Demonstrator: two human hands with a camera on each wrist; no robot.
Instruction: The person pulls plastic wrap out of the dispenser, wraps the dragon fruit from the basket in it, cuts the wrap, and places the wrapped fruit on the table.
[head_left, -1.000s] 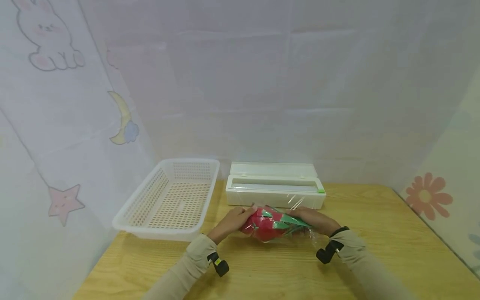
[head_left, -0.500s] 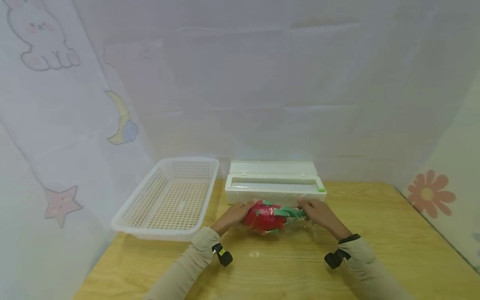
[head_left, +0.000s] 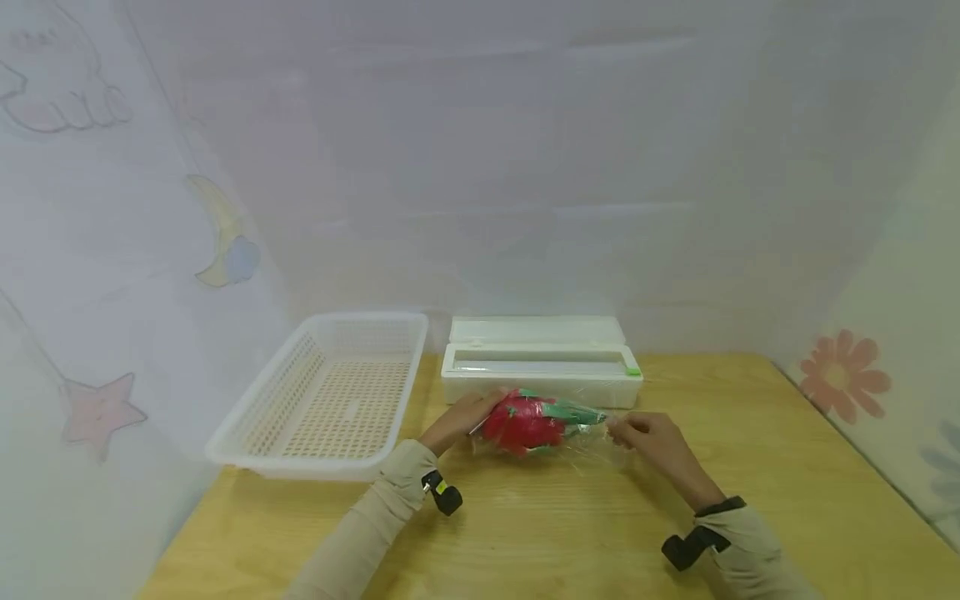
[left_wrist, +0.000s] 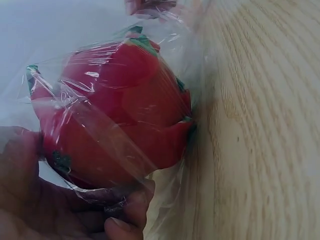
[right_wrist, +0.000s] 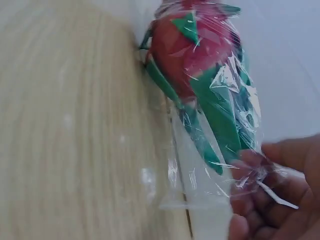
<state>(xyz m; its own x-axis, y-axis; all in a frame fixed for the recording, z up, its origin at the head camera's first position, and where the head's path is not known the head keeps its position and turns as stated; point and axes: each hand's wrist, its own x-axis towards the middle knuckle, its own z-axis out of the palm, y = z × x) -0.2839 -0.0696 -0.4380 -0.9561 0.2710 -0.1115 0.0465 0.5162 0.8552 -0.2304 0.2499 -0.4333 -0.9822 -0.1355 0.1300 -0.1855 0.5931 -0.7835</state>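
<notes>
A red dragon fruit with green leafy tips lies in clear plastic wrap close over the wooden table. My left hand grips its rounded end, thumb on one side and fingers curled under the film, as the left wrist view shows. At the leafy end my right hand pinches gathered film between thumb and fingers. Loose film hangs below the leaves in the right wrist view.
Behind the fruit stands a white wrap dispenser box, its lid raised and a green slider at its right end. To the left sits a white perforated basket. The wooden table ends at a cloth-covered wall behind.
My right hand has moved right and toward me, away from the leaves, pulling film out. The left hand stays on the rounded end, and the fruit has turned slightly.
</notes>
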